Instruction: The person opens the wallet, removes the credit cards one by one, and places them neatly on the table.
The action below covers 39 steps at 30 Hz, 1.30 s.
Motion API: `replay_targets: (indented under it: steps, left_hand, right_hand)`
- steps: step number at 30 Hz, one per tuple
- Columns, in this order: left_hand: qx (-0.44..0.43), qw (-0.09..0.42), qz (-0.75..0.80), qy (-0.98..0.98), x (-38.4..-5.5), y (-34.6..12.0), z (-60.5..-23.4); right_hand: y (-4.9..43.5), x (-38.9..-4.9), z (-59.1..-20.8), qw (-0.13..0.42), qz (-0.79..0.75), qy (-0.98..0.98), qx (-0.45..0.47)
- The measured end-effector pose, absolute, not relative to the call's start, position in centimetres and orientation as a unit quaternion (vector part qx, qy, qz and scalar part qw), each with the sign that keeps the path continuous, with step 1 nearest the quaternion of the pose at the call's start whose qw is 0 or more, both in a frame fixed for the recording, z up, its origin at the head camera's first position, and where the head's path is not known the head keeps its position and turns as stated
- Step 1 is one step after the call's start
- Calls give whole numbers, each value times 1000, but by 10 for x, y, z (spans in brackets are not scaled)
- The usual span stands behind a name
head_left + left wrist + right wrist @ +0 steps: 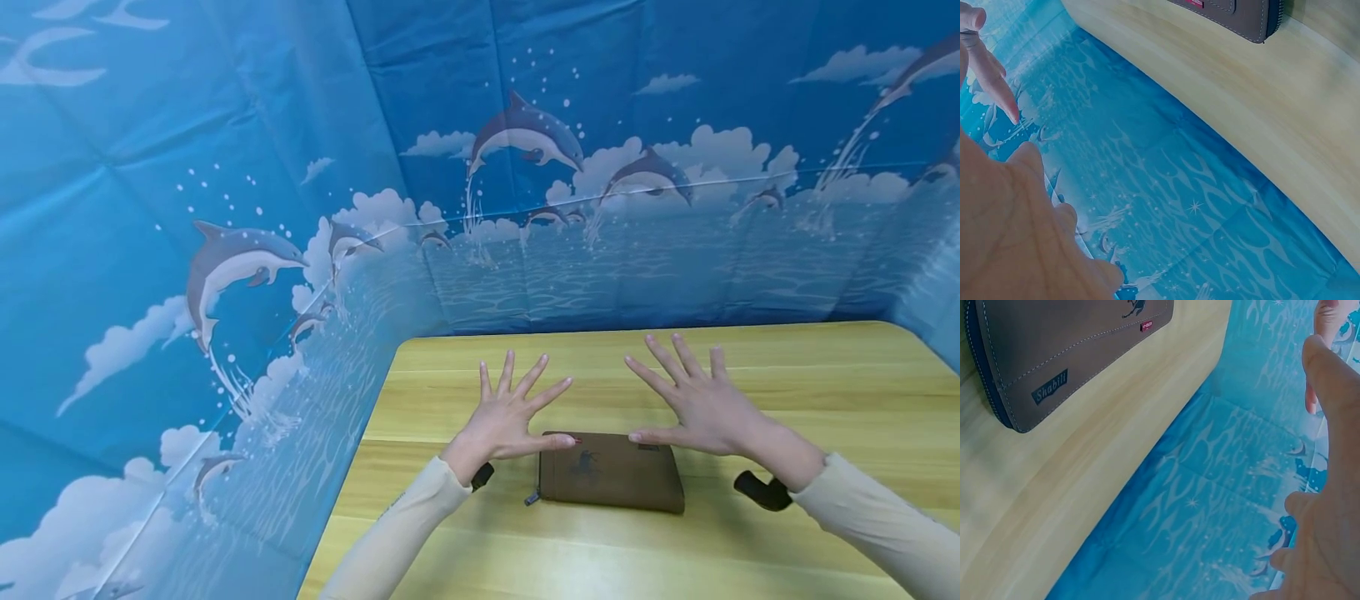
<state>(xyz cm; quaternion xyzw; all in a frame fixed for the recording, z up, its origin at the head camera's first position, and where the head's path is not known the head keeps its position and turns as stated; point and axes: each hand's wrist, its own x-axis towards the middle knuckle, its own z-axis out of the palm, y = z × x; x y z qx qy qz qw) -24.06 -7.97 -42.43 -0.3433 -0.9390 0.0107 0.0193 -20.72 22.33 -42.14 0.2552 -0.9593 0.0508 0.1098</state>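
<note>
A brown zippered wallet [611, 475] lies flat on the wooden table, its zip pull at the left front corner. My left hand [510, 417] is spread wide in the air above the wallet's left side, its thumb overlapping the wallet's far edge in the head view. Over the right side, my right hand [708, 408] is spread the same way. Neither hand holds anything. In the right wrist view the wallet [1072, 350] shows a dark "Shabill" label and a small red tag. Only one corner of the wallet [1241, 15] appears in the left wrist view.
The light wooden table [480, 558] has rounded far corners. A blue sheet [660, 267] printed with dolphins, clouds and water rises behind it and along its left side. Each wrist wears a dark strap, such as the right strap [761, 492].
</note>
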Motion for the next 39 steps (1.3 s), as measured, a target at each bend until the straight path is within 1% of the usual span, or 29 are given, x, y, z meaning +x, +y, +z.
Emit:
replay_targets:
  steps: [11, 15, 21, 30, 39]
  left_hand:
    - [-358, 29, -35, -933, -243, -79, -441]
    - [-346, 31, -70, -935, -241, -79, -450]
    - [-323, -1, -137, -936, -234, -80, -465]
    - [-241, -64, -200, -947, -234, -83, -486]
    - [-162, -100, -257, -947, -239, -83, -513]
  right_hand:
    - [222, -210, -433, 127, 88, -955, 254]
    - [222, -211, -443, 111, 127, -957, 237]
    - [226, -210, -460, 73, 186, -957, 212]
    - [226, -211, -481, 59, 216, -958, 179]
    - [227, -214, -502, 28, 257, -958, 126]
